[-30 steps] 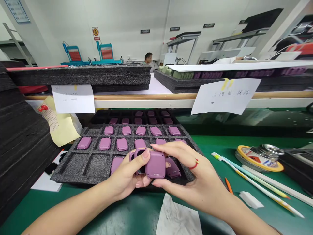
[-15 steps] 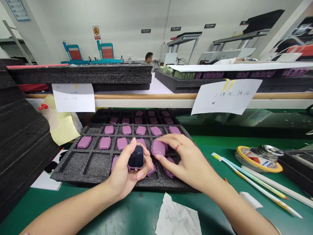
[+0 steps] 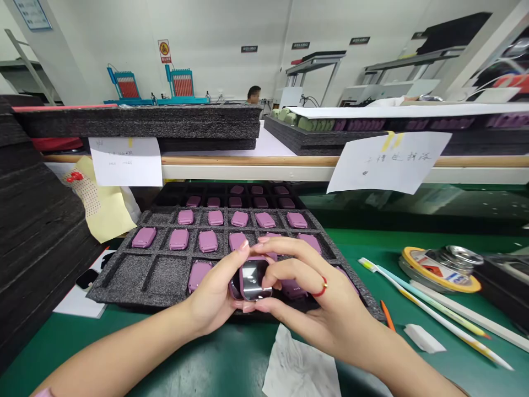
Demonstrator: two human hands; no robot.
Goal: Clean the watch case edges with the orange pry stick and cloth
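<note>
My left hand [image 3: 212, 295] is closed around a purple-cased watch body [image 3: 235, 285], of which only the dark left edge shows. Directly in front of it is a second watch body [image 3: 253, 280], its glossy dark screen turned towards me. The fingers of my right hand [image 3: 318, 289] grip this second one by its top, right side and bottom. Both hands meet above the front part of a black foam tray [image 3: 167, 275], where purple watch bodies [image 3: 208, 241] lie in the compartments, backs up. My hands hide some of the compartments.
A crumpled white cloth [image 3: 301, 361] lies nearest me. To the right are an orange stick [image 3: 387, 316], a white block [image 3: 425, 338], brushes [image 3: 438, 314] and a yellow-rimmed round tin [image 3: 438, 270]. A shelf edge [image 3: 248, 171] crosses above the tray; stacked black foam [image 3: 37, 237] stands left.
My right hand has brought a purple watch body from over the tray leftwards to my left hand, turning it from back to screen side. It now overlaps the left hand's watch body.
</note>
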